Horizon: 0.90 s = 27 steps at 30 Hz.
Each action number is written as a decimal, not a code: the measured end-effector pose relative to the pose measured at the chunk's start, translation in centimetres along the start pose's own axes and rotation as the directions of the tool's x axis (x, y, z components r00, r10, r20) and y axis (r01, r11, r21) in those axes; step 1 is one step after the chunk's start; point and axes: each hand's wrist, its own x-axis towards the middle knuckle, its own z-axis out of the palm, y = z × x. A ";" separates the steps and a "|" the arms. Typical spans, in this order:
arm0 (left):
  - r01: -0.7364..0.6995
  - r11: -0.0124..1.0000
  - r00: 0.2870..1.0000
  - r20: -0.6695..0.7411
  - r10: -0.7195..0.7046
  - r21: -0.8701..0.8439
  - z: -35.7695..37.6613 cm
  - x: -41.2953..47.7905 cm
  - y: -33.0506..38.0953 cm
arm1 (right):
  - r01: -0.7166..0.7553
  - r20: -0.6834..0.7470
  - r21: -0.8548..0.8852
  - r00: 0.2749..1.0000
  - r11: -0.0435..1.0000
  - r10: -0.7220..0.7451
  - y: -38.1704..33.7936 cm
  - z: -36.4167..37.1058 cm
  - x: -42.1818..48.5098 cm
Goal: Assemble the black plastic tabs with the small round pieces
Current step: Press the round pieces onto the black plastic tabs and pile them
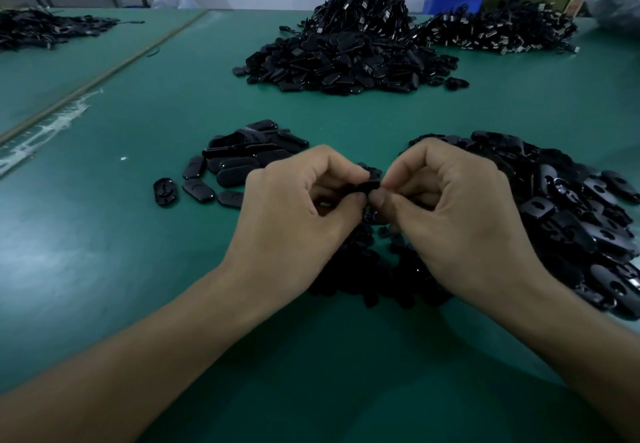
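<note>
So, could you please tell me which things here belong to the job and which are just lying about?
Job: left hand, right hand, black tab pinched between them, right tab pile, left tabs, small round pieces.
Lying about: cable heap, blue bin.

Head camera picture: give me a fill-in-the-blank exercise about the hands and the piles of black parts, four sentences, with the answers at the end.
1. The left hand and the right hand together pinch one small ____ piece.
2. The table has a ____ surface.
3. The heap of holed tabs lies on the ____ side of the hands.
4. The group of smooth oval tabs lies to their ____.
Missing words: black; green; right; left.
</note>
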 end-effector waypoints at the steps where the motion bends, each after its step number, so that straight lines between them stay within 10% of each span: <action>1: -0.016 0.999 1.000 -0.005 0.017 0.028 0.0 0.0 0.0 | 0.002 0.000 -0.008 1.000 1.000 -0.002 0.0 0.0 0.0; 16: -0.115 0.968 0.993 -0.002 0.119 0.222 -0.8 0.4 -0.4 | 0.048 0.149 0.092 0.987 0.995 -0.062 0.3 0.3 -0.3; 27: 0.108 0.986 0.991 0.090 -0.097 -0.131 -0.6 0.5 -0.2 | 0.010 0.092 0.061 0.996 0.998 -0.016 1.1 -0.4 0.4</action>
